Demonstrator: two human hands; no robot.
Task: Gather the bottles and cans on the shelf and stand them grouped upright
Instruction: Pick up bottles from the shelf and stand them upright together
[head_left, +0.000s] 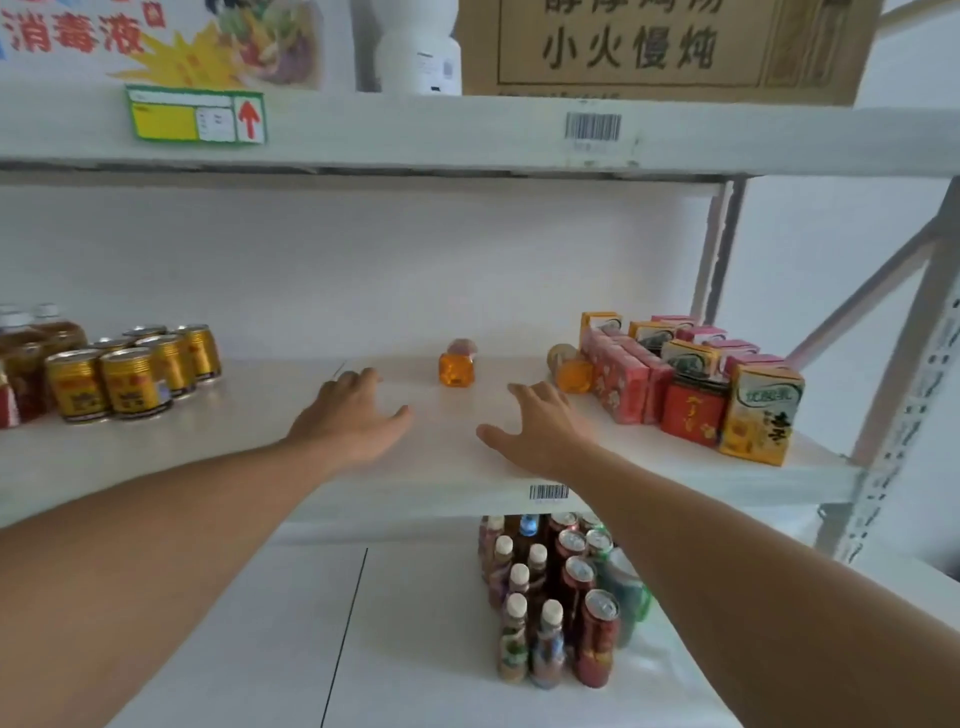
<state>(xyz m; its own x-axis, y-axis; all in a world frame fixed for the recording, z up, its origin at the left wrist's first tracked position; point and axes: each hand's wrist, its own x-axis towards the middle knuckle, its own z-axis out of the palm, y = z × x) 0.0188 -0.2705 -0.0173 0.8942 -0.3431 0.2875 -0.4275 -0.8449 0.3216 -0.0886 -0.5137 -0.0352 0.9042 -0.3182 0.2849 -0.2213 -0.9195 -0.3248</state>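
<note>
From my head camera, most of the middle shelf (441, 467) is already sorted: the gold cans (135, 371) stand upright in a tight cluster near the left end, with amber tea bottles (31, 358) just behind them at the left edge, and the drink cartons (696, 379) are packed together toward the right end. What I judge is left are two orange bottles lying on their sides: one (457, 364) alone near the back edge at the middle of the shelf, the other (571, 369) touching the left side of the cartons. Both look tipped with their bases toward me, though blur makes that hard to confirm. My left hand (353, 415) reaches over the shelf with fingers spread and loose, holding nothing, short of the middle bottle. My right hand (540, 426) is likewise spread and empty, its fingertips near the bottle by the cartons but apart from it. On the lower shelf (415, 649), bottles and red cans (556, 597) stand grouped upright.
</note>
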